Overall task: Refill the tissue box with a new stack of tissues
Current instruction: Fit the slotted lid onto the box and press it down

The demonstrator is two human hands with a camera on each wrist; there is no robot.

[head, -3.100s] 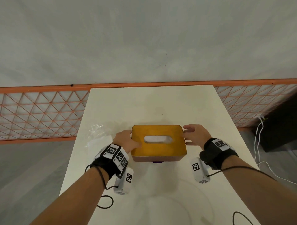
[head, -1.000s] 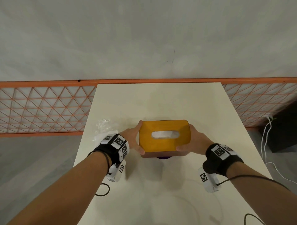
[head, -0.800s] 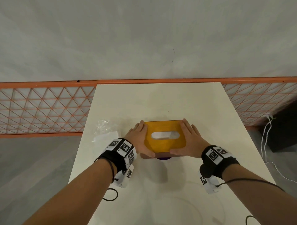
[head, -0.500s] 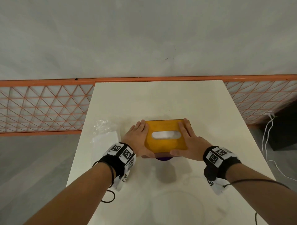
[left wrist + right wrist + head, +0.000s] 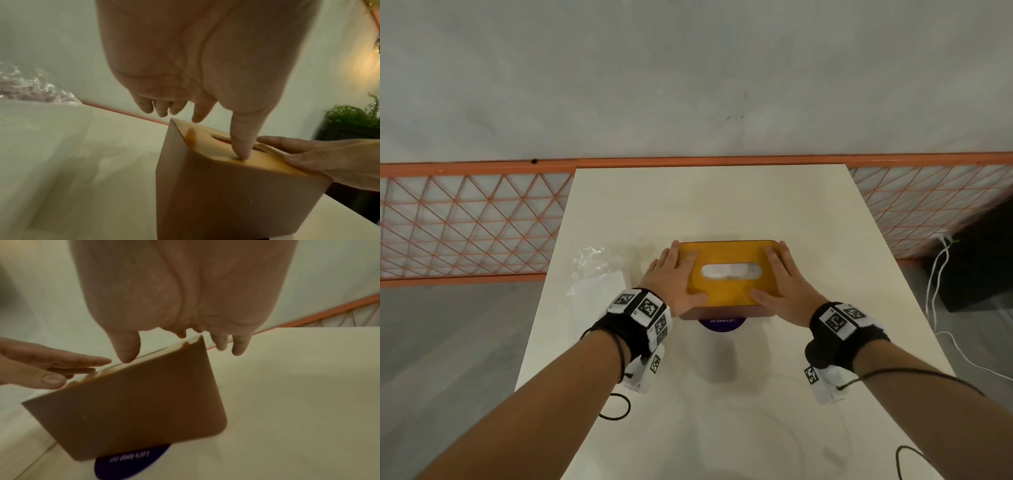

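A brown tissue box with an orange-yellow lid stands in the middle of the white table. White tissue shows in the lid's oval slot. My left hand lies flat on the lid's left end, fingers straight, thumb on the near edge. On the right end my right hand lies flat the same way. Both palms press down on the lid.
A clear plastic wrapper with a white sheet lies left of the box. A purple round sticker peeks out under the box's near side. Orange mesh fencing runs behind the table; white cables hang at right.
The hands went from gripping the lid's sides to lying flat on top of it. The lid now sits on the box.
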